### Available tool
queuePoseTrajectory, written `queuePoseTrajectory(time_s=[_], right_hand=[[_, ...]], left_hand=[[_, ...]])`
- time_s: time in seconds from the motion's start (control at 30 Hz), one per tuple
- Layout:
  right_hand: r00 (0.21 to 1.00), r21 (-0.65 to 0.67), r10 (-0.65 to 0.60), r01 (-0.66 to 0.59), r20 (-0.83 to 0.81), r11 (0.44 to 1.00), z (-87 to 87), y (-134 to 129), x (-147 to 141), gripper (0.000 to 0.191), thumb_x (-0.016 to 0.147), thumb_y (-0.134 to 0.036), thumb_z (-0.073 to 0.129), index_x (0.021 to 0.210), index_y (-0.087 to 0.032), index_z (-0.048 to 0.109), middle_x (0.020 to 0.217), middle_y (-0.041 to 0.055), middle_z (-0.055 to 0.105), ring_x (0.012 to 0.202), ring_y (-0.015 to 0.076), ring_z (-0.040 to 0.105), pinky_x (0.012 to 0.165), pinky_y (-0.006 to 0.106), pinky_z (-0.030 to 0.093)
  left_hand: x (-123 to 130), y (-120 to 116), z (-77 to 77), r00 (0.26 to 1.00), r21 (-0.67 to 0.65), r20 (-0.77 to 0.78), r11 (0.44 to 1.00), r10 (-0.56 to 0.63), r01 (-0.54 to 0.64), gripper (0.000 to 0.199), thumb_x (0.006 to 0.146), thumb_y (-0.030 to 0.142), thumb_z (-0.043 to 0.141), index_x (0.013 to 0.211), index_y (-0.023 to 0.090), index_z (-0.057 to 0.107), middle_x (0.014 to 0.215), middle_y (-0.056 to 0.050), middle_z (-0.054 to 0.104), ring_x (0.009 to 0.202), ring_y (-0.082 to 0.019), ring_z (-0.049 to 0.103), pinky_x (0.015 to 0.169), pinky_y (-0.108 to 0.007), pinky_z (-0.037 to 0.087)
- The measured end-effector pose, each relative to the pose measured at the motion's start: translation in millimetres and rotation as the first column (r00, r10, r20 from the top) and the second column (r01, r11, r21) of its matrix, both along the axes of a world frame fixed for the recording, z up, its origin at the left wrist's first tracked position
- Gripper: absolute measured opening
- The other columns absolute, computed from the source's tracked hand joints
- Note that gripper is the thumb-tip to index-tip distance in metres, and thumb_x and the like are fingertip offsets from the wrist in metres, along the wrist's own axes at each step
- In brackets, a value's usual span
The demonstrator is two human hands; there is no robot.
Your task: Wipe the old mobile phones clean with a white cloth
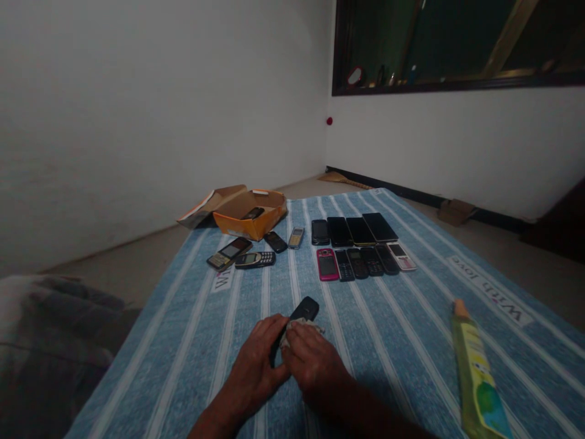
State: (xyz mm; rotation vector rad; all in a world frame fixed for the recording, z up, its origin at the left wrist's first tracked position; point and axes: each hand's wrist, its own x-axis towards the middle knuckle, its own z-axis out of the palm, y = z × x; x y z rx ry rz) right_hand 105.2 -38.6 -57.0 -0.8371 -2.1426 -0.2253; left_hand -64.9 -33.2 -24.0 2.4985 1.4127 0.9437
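Note:
Near the front middle of the cloth-covered surface, my left hand (261, 352) grips a dark mobile phone (307, 307) by its side, fingers closed along its edge. A crumpled pale cloth or tissue (295, 325) is pressed onto the phone under the fingers of my right hand (313, 360). The phone's far end sticks out beyond both hands, while its near part is hidden by them. Beyond lie a dark keypad phone with a silver rim (255, 260), a wider phone with a keypad (229, 253) and a pink phone (327, 264).
An orange cardboard box (249, 227) with its lid folded back stands at the far left, a phone inside. Several phones lie in two rows at right, including black ones (359, 231) and a white one (402, 256). A yellow-green bottle (479, 378) lies at the right front on the striped blue cloth (183, 341).

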Motion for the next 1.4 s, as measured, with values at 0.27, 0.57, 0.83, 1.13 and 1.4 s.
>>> queuePoseTrajectory(time_s=[0.27, 0.57, 0.83, 1.13, 1.4], right_hand=[[0.999, -0.014, 0.044, -0.044, 0.027, 0.999, -5.5, 0.8, 4.1, 0.021, 0.093, -0.011, 0.050, 0.103, -0.010, 0.068, 0.111, 0.0166, 0.070, 0.116, 0.0267, 0.060, 0.100, 0.043, 0.050], [0.997, 0.057, 0.001, 0.003, -0.073, 0.998, -1.9, 0.5, 0.4, 0.025, 0.094, -0.011, 0.045, 0.095, -0.012, 0.069, 0.107, 0.0145, 0.071, 0.110, 0.0242, 0.064, 0.097, 0.039, 0.052], [0.998, -0.024, 0.022, -0.023, -0.058, 0.999, -0.5, 2.4, 8.3, 0.028, 0.095, -0.013, 0.041, 0.099, -0.013, 0.069, 0.113, 0.0154, 0.070, 0.113, 0.0246, 0.062, 0.096, 0.040, 0.052], [0.996, -0.063, 0.038, -0.043, -0.077, 0.997, 2.5, 5.8, 14.3, 0.026, 0.094, -0.016, 0.044, 0.103, -0.013, 0.068, 0.112, 0.0160, 0.070, 0.114, 0.0246, 0.061, 0.098, 0.040, 0.051], [0.990, -0.104, 0.096, -0.107, -0.105, 0.989, 11.2, 2.2, 5.3, 0.026, 0.092, -0.015, 0.042, 0.095, -0.015, 0.068, 0.109, 0.0140, 0.070, 0.112, 0.0219, 0.061, 0.099, 0.037, 0.049]], left_hand=[[-0.3, -1.0, -1.3, 0.999, -0.020, -0.034, 1.000, -0.002, 0.001, 0.052, 0.076, 0.034, 0.069, 0.125, 0.020, 0.057, 0.121, -0.013, 0.066, 0.112, -0.029, 0.064, 0.097, -0.045, 0.054], [2.3, -1.6, 1.8, 0.999, 0.008, -0.041, 1.000, -0.011, 0.012, 0.050, 0.078, 0.034, 0.069, 0.124, 0.017, 0.057, 0.119, -0.014, 0.067, 0.109, -0.028, 0.065, 0.094, -0.043, 0.056], [3.7, -0.5, 2.1, 1.000, 0.029, -0.008, 0.999, -0.017, 0.017, 0.044, 0.082, 0.037, 0.066, 0.121, 0.018, 0.058, 0.115, -0.013, 0.068, 0.105, -0.026, 0.066, 0.091, -0.039, 0.057], [3.6, -0.7, 3.7, 0.999, 0.015, 0.027, 1.000, -0.018, 0.018, 0.046, 0.083, 0.040, 0.067, 0.123, 0.020, 0.055, 0.114, -0.010, 0.068, 0.103, -0.025, 0.066, 0.089, -0.038, 0.058], [6.9, 1.4, 7.4, 0.998, 0.038, 0.027, 0.998, -0.052, 0.051, 0.043, 0.082, 0.034, 0.068, 0.122, 0.020, 0.059, 0.111, -0.009, 0.068, 0.101, -0.022, 0.066, 0.088, -0.032, 0.058]])
